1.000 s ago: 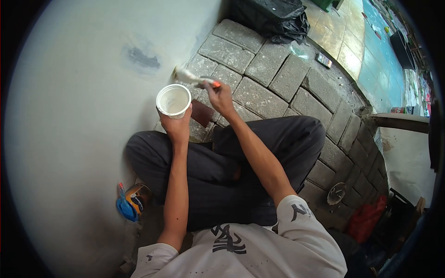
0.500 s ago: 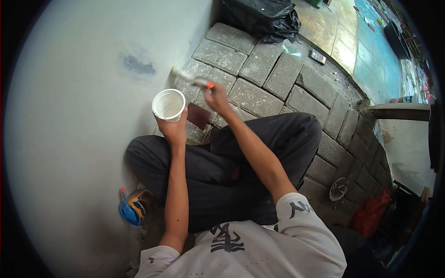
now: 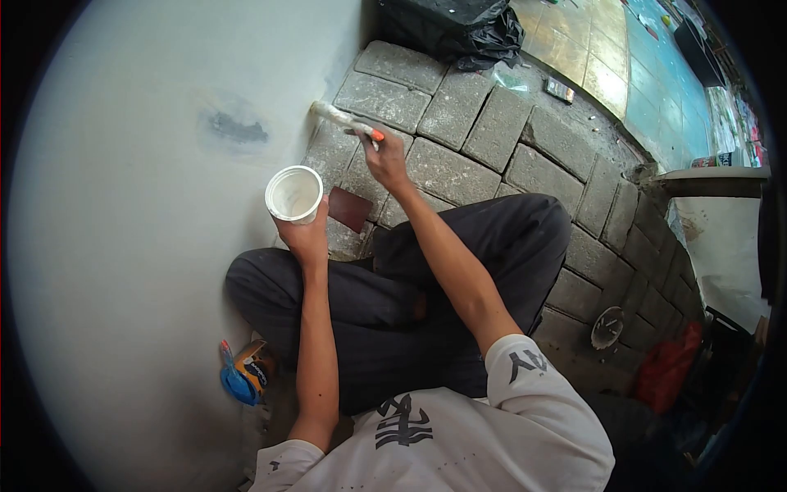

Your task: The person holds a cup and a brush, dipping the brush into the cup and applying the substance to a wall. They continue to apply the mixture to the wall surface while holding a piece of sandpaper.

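Observation:
My left hand (image 3: pixel 306 239) is wrapped round a white cup (image 3: pixel 295 195) with whitish material inside, held upright near the wall. In my right hand (image 3: pixel 385 157) is a paintbrush (image 3: pixel 352 122) with an orange-tipped handle; its pale bristles are at the base of the wall (image 3: pixel 164 213). A grey patch (image 3: pixel 236 128) marks the wall left of the brush. Just right of the cup, a dark red-brown square sheet (image 3: pixel 350 209) lies on the paving blocks (image 3: pixel 451 175).
Beside the wall at lower left stands an orange and black container (image 3: pixel 252 366) with a blue item (image 3: pixel 237 385). A black plastic bag (image 3: pixel 459 29) sits at the top. A small box (image 3: pixel 560 89), a round dish (image 3: pixel 607 327) and a red bag (image 3: pixel 666 371) are to the right.
The brush is now sharper in view, with its bristles slightly right of their earlier place. The cup has shifted slightly left and down, and the whole view has moved a little.

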